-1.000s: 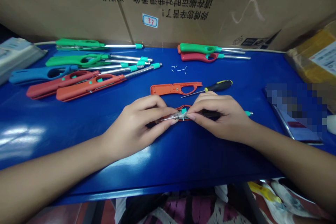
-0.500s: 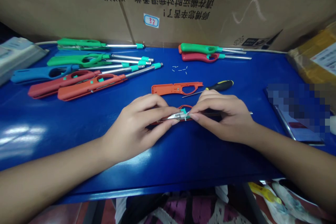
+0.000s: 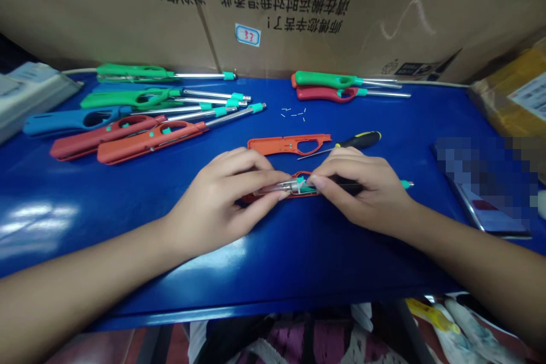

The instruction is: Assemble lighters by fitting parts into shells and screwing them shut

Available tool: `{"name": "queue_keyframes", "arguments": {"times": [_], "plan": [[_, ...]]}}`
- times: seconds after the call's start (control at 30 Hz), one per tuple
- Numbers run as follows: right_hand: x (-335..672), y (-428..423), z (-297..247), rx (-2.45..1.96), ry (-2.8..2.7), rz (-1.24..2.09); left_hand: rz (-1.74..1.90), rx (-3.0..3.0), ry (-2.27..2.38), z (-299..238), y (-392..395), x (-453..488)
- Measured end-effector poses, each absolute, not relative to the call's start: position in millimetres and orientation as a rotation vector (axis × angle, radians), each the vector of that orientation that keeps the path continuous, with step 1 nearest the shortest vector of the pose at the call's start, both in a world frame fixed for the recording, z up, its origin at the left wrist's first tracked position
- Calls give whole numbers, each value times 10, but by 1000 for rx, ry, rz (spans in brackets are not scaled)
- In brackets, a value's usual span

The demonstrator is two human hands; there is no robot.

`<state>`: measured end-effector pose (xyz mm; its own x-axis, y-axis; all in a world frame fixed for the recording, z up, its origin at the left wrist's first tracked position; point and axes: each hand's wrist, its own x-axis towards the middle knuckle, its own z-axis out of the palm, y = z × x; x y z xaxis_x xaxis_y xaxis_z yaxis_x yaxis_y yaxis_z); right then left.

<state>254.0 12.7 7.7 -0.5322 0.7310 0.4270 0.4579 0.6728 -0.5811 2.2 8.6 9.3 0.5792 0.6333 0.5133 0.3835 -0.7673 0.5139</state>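
An opened orange long-neck lighter (image 3: 294, 187) lies on the blue table (image 3: 128, 205) between my hands. My left hand (image 3: 222, 199) pinches its handle end, with the fingers closed on the clear inner parts. From the right, my right hand (image 3: 362, 187) covers the tube side, fingertips closed at the small teal piece. The tube's teal tip (image 3: 405, 184) sticks out past my right hand. Just behind lie the loose orange shell half (image 3: 288, 144) and a black-and-yellow screwdriver (image 3: 356, 140).
Several finished lighters in green, blue, red and orange (image 3: 128, 119) lie at the back left, and two more (image 3: 336, 85) at the back centre. Small pins (image 3: 293, 114) are scattered near them. Cardboard boxes (image 3: 298, 11) wall the back. A flat card (image 3: 482, 187) lies at the right.
My fingers have shifted slightly on the lighter's inner parts, pressing them lower into the orange shell. The view has drifted a little.
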Motion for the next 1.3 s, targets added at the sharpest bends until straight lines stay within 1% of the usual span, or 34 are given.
{"name": "queue_keyframes", "arguments": {"times": [0.1, 0.27, 0.63, 1.2, 1.3], "plan": [[2549, 127, 109, -987, -2193, 499, 974, 2489, 835, 112, 140, -11], [2571, 132, 135, -1080, -2186, 450, 805, 2547, 851, 120, 191, -54], [2610, 207, 69, -1029, -2395, 441, 627, 2686, 860, 176, 192, -92], [2605, 169, 107, -1016, -2471, 490, 633, 2546, 894, 156, 235, -90], [2617, 168, 106, -1024, -2530, 452, 654, 2533, 902, 147, 231, -80]]}}
